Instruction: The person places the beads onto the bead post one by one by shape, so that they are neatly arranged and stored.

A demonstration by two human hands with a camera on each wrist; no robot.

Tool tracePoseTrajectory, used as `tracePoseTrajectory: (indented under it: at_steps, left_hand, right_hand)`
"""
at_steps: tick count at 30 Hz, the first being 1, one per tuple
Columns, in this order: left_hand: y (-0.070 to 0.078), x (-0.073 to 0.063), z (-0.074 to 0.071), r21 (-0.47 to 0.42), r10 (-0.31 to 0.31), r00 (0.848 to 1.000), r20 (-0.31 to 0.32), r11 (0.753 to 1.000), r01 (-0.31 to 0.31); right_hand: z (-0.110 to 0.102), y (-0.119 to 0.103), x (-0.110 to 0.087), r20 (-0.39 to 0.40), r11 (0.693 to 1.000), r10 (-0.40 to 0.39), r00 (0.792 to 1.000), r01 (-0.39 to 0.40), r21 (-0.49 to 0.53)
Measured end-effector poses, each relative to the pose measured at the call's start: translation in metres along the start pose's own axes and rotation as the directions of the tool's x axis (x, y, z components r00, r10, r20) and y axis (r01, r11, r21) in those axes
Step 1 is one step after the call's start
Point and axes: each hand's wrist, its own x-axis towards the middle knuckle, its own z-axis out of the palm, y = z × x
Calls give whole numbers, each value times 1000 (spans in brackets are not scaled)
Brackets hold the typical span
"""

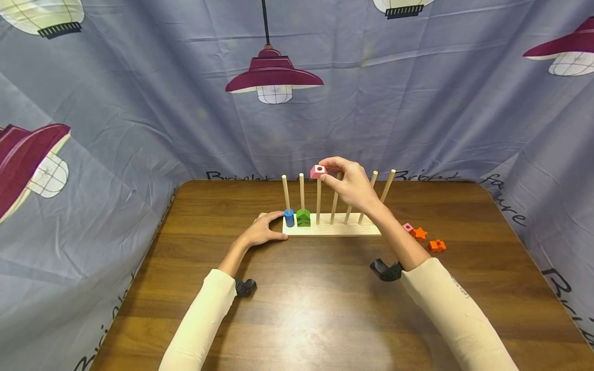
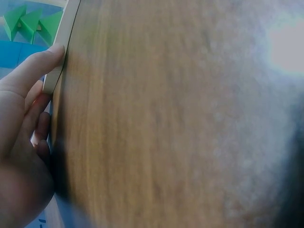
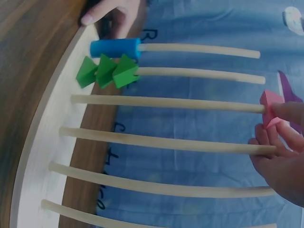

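We are viewing a curtained booth: lamp-printed fabric [image 1: 185,98], filling the upper frame, is surrounding a table [image 1: 306,293].

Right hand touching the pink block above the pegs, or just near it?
Touching. The right wrist view shows it: the right hand pinches the pink block, with no gap between skin and block.

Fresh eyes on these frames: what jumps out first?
A pink block, pinched in the right grip at the top of the third peg from the left. Then the green blocks low on the second peg, beside the blue piece on the first peg. Behind the table, a big maroon lamp on the backdrop.
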Motion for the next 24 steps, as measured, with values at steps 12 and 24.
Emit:
tracePoseTrajectory:
  at_steps: [12, 24]
  left_hand:
    - [2, -1, -2, -12, 0, 1000, 2, 1000, 0]
    - [0, 0, -1, -4, -14, 1000, 5, 1000, 14]
  right_hand:
    - [11, 23, -5, 8, 1000, 6, 1000, -6, 27]
    - [23, 36, -14, -39, 972, 85, 996, -75, 223]
